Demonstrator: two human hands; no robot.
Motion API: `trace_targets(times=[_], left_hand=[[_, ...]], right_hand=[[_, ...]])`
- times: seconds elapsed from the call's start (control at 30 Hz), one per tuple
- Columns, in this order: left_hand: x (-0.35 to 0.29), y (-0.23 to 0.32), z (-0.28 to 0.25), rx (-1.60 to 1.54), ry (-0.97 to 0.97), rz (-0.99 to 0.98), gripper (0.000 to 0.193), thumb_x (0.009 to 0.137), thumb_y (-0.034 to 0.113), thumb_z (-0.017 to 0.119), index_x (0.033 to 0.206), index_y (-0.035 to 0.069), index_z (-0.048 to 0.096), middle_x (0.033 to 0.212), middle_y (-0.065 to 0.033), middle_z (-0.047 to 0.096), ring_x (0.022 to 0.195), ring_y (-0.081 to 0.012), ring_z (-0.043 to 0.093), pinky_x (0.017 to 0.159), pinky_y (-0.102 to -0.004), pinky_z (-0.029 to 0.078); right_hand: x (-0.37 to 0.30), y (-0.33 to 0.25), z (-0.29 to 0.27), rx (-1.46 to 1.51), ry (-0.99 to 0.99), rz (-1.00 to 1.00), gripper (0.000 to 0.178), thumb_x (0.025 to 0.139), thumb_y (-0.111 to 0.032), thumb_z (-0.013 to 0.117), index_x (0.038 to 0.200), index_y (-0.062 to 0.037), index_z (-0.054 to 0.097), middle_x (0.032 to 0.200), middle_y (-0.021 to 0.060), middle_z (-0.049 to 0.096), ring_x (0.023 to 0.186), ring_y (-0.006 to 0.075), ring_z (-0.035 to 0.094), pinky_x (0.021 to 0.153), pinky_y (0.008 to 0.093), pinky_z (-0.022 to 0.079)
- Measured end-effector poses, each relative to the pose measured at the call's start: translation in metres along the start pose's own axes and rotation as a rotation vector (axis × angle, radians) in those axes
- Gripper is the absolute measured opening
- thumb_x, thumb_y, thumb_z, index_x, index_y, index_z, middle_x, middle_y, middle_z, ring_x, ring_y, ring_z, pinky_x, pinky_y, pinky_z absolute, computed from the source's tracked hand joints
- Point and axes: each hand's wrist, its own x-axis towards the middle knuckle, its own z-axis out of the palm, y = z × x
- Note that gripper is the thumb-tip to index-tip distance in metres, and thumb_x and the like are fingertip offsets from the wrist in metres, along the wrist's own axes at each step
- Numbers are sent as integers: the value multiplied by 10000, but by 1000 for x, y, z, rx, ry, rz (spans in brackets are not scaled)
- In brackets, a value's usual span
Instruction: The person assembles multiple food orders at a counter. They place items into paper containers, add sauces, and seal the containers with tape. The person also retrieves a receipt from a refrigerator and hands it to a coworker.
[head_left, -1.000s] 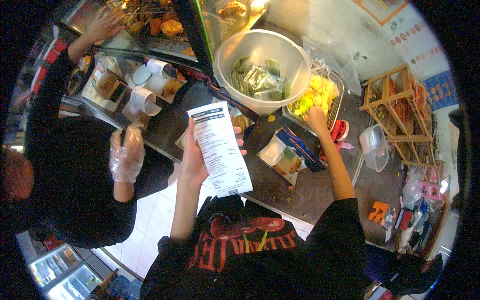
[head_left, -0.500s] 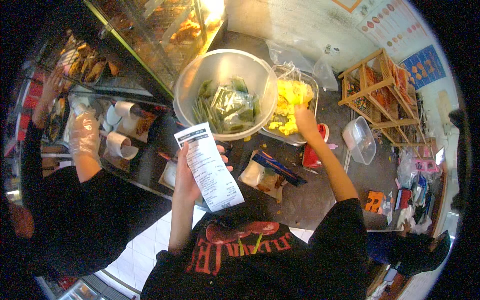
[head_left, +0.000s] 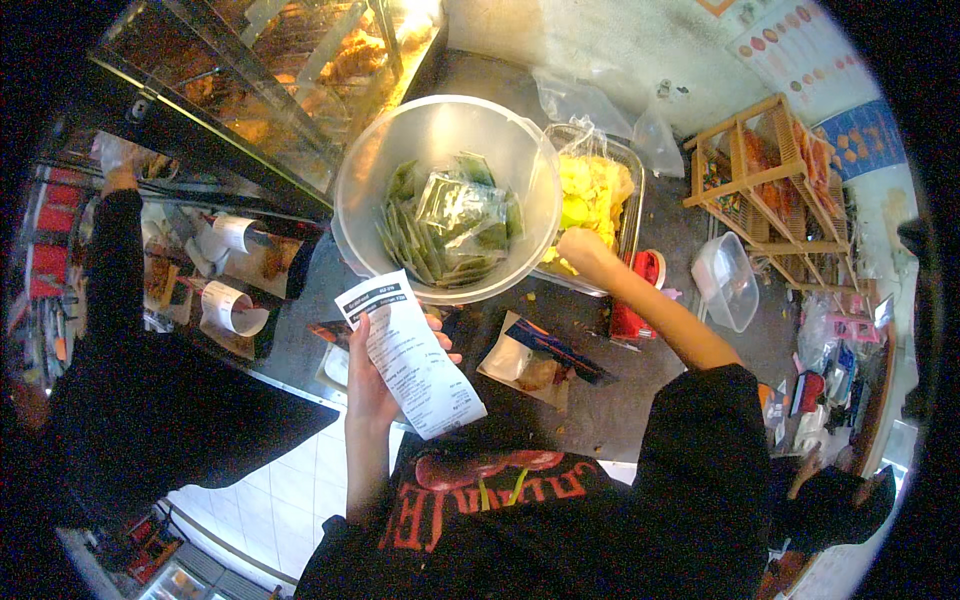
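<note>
Within left grip (head_left: 369, 388), white receipt (head_left: 418, 362)

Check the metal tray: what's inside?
Inside the tray: a heap of yellow pieces, clear plastic at its far end. What's beneath it and behind the right hand is hidden.

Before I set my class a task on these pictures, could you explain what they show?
There is no machine: these are a person's two bare hands. Every picture comes from a fisheye camera worn on that person's head, looking down, so straight edges bend. The left hand holds a slip. The right hand is at a tray of yellow pieces; I cannot tell whether it grips any. On the dark counter are a tub of green packets, a clear box and an open food box. The dark sleeve at far left is a co-worker's.
</note>
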Motion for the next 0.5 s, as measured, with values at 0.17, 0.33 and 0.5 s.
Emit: trace_targets(times=[0.17,0.33,0.5], left_hand=[[-4,0,-5,43,53,-5,578,919,512,291,1214,34,427,1002,-207,558,890,-355,596,790,-549,502],[-9,2,-7,49,90,-15,570,913,503,323,1227,39,424,1001,-189,562,880,-347,597,792,-554,498],[-12,-1,-8,11,185,3,569,898,510,377,1232,52,425,992,-164,569,850,-337,605,778,-574,493]], right_hand=[[-21,29,-19,143,79,265,159,776,-112,501,737,9,597,728,223,599,687,375,620,623,464,505],[-24,8,4,-69,135,221,150,739,-82,528,687,26,618,697,197,606,615,326,631,522,417,518],[-14,-24,18,-97,18,37,91,659,-86,583,638,-8,627,666,166,594,558,270,623,473,378,503]])
